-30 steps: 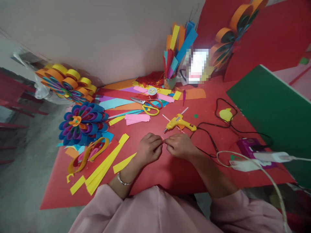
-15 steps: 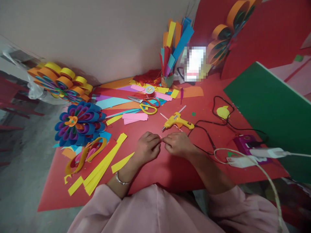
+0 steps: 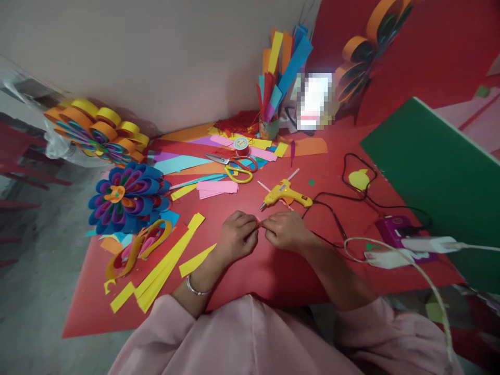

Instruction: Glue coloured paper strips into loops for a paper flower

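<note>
A glue gun (image 3: 286, 194) bears a small label, and a spool of red thread (image 3: 241, 146) has printing on its round top; both are too small to read. A bright screen (image 3: 313, 101) at the back is pixelated.

The red table (image 3: 250, 284) stands against a plain pale wall (image 3: 156, 52), with a grey floor (image 3: 39, 297) and red chairs (image 3: 23, 148) at the left. On it lie scissors (image 3: 226, 161), yellow paper strips (image 3: 167, 265) and a blue and purple paper flower (image 3: 128, 200). A cup (image 3: 269, 126) of coloured strips is near the wall; a green board (image 3: 437, 192) leans at the right, beside a purple power box (image 3: 394, 232).

The left hand (image 3: 237, 233), with a bracelet (image 3: 195, 288) at its wrist, and the right hand (image 3: 287, 230) meet just in front of the glue gun, palms down, forearms angled inward. The fingers of both are curled, thumbs and forefingers pinched together on a small pinkish piece (image 3: 258, 223) between the fingertips, mostly hidden; its shape is unclear.
</note>
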The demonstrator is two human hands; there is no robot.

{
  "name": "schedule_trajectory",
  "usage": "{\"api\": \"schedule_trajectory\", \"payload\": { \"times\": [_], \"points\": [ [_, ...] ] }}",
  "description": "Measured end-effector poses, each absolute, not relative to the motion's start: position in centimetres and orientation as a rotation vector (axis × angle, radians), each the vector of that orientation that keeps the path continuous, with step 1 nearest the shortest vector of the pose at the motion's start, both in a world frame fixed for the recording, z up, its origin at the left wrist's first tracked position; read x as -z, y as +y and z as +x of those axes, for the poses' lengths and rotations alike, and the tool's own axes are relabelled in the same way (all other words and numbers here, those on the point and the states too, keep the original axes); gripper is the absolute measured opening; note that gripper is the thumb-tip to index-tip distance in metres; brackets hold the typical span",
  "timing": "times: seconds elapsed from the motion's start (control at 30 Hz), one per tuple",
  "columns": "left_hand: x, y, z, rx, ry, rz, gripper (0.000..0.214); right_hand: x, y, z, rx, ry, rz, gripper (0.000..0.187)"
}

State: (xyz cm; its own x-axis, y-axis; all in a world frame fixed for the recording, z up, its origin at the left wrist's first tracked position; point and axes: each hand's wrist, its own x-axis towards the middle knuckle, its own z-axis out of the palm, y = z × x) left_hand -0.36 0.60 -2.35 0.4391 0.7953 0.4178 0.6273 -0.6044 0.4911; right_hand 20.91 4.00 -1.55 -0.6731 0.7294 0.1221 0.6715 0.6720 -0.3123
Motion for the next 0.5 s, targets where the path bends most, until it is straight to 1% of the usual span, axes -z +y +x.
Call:
{"api": "schedule_trajectory", "payload": {
  "times": [0.5],
  "points": [
    [2.10,0.58,-0.32,-0.922,1.228,2.430,0.020,1.07,4.07,20.88,-0.375,-2.683,-1.137,0.023]
  ]
}}
